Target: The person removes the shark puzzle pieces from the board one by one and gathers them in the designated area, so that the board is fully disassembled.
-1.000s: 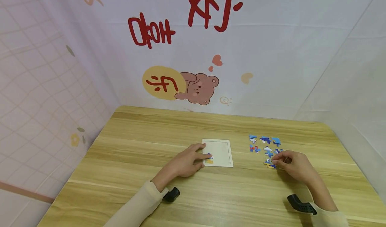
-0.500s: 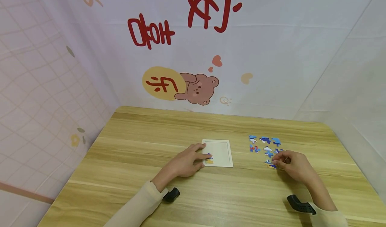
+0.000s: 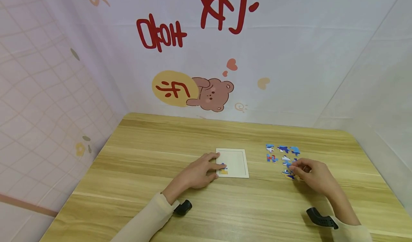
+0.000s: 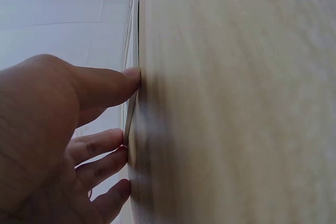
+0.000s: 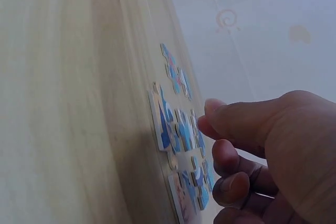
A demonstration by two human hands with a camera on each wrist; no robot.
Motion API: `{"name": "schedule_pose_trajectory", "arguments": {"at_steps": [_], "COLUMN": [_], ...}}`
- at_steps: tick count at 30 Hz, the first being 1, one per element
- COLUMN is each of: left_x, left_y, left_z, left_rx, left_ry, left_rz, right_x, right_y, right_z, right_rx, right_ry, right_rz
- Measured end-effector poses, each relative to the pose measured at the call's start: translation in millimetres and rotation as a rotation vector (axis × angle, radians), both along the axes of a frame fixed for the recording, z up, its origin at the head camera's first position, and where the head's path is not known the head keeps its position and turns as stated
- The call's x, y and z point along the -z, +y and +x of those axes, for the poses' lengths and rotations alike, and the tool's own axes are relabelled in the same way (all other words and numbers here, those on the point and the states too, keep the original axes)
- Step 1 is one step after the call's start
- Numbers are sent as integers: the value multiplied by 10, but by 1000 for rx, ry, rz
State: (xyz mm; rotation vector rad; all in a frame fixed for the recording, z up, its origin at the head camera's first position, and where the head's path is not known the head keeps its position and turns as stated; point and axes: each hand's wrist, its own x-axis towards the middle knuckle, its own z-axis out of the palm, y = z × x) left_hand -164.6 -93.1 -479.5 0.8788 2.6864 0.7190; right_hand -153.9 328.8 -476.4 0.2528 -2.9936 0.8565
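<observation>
A thin white puzzle board (image 3: 236, 163) lies flat on the table, with a yellow and blue jigsaw piece (image 3: 223, 171) in its near left corner. My left hand (image 3: 199, 172) rests at the board's left side. Its index finger reaches over that piece, while the thumb touches the board's edge in the left wrist view. To the right, my right hand (image 3: 313, 174) hovers by a group of loose jigsaw pieces (image 3: 286, 161). Thumb and index finger are close together, the other fingers loosely curled; nothing shows between them in the right wrist view. A yellow-edged piece (image 3: 288, 176) lies just under the fingertips.
More blue pieces lie at the back of the group, with a red and blue jigsaw piece (image 3: 271, 158) on its left. The wooden table (image 3: 173, 138) ends at a white cloth backdrop (image 3: 283, 56) printed with a bear. Each wrist wears a black mount.
My right fingertips have shifted slightly away from me over the loose pieces, showing more of the yellow-edged piece. The left hand and the board have not moved.
</observation>
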Motion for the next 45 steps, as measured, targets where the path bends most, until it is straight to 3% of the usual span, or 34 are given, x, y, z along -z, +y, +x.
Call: {"name": "schedule_pose_trajectory", "arguments": {"at_steps": [9, 19, 31, 45], "left_x": [-14, 22, 17, 11], "left_y": [13, 23, 13, -4], "left_z": [-19, -54, -47, -77], "left_rx": [5, -35, -47, -10], "left_ry": [16, -36, -41, -3], "left_rz": [17, 61, 81, 105], "right_x": [15, 132, 17, 25], "right_y": [-146, -411, -878, -1481], "right_z": [14, -16, -116, -221], "right_rx": [-20, -106, -183, -310], "right_ry": [-2, 45, 45, 23], "right_rz": [-60, -81, -145, -191]}}
